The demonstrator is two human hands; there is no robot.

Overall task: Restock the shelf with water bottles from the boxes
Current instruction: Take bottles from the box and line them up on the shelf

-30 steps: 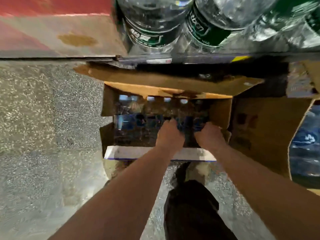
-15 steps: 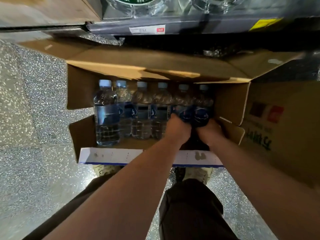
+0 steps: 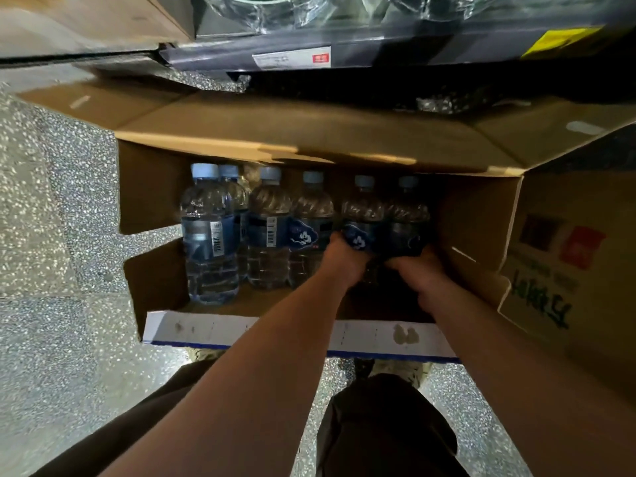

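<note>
Water bottles (image 3: 268,232) stand in a row of six inside an open cardboard box (image 3: 151,187) on the speckled floor (image 3: 51,235), directly in front of you. A seventh pale blue cap shows behind the first two. Their long axes lie parallel. Each runs from a base on the box bottom, nearer you, to a pale blue cap at the far wall, so the caps point toward the shelf (image 3: 378,53). Blue labels band the middle of each bottle.

Your left hand (image 3: 344,259) grasps the fifth bottle (image 3: 363,211) at its label, fingers wrapped round it. Your right hand (image 3: 418,270) grasps the sixth bottle (image 3: 407,211) in the same way, just beside the box's right wall. The two hands are nearly touching. The other bottles in the row are untouched.

A white near flap (image 3: 192,328) of the box folds toward you, and the far flap overhangs the caps. A second box (image 3: 568,270), marked with green handwriting, adjoins on the right. The shelf edge carries a price tag (image 3: 292,56) and a yellow tag (image 3: 564,39), with large clear bottles (image 3: 261,12) above it.
</note>
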